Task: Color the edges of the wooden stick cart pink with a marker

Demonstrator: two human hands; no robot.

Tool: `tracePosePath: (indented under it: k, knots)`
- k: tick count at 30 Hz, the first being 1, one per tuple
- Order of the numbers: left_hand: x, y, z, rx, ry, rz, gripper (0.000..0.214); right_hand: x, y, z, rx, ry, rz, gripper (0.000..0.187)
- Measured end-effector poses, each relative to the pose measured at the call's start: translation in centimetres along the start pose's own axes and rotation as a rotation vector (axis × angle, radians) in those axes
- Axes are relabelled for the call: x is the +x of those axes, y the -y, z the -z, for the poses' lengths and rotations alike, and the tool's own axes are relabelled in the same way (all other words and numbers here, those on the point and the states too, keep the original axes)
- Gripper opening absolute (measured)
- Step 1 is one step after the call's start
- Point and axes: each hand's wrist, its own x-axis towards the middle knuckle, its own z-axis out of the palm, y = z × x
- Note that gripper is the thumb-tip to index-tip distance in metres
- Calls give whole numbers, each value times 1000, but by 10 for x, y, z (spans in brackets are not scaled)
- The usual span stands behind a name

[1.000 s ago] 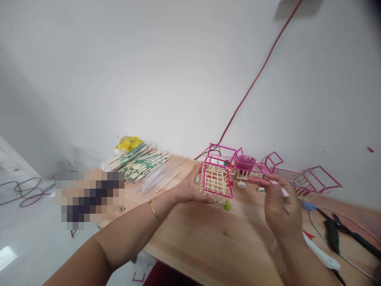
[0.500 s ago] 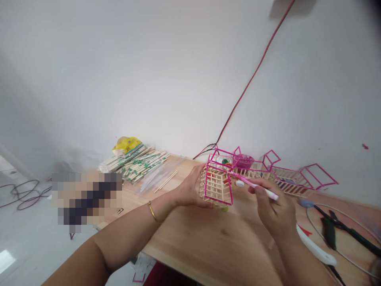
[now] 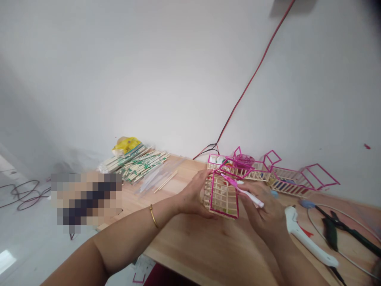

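My left hand (image 3: 195, 192) grips a small cage-like box (image 3: 222, 194) made of pale wooden sticks with pink-painted edges, held just above the wooden table (image 3: 208, 242). My right hand (image 3: 264, 216) presses against the box's right side and holds a thin brush (image 3: 245, 191) with a white handle and a pink tip, laid across the box's top edge. Just behind the box stands a row of similar pink-edged stick frames (image 3: 276, 176) with a pink cup (image 3: 244, 161) among them.
A pile of wrapped chopsticks (image 3: 135, 163) with a yellow bag lies at the back left. A white glue gun (image 3: 308, 238), black pliers (image 3: 331, 230) and cables lie at the right. A red-black wire (image 3: 247, 87) runs up the white wall. A pixelated patch covers the table's left end.
The box has been pulled nearer and tilted in my left hand. My right hand moved left with the brush until it met the box. The glue gun is now more exposed.
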Motion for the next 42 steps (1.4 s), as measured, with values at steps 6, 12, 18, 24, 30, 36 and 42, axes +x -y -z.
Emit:
tracePosePath:
  k: [6, 12, 18, 24, 30, 36, 42]
  knots:
    - [-1, 1, -2, 24, 4, -40, 124, 2, 4, -2, 16, 10, 42, 13]
    - [0, -2, -1, 39, -13, -41, 118, 2, 2, -1, -27, 8, 48, 15]
    - [4, -6, 2, 80, -8, -26, 120, -2, -5, 0, -67, 10, 59, 15]
    - [3, -4, 3, 77, -7, 1, 121, -3, -5, 1, -57, 17, 72, 15]
    - [5, -5, 4, 80, -18, 40, 121, 0, -7, 4, -107, -3, 53, 13]
    - [4, -3, 3, 91, -33, 28, 122, -1, -7, 1, -78, 1, 50, 15]
    - [3, -2, 3, 105, -60, -30, 118, 0, -8, 2, -129, -23, 42, 13]
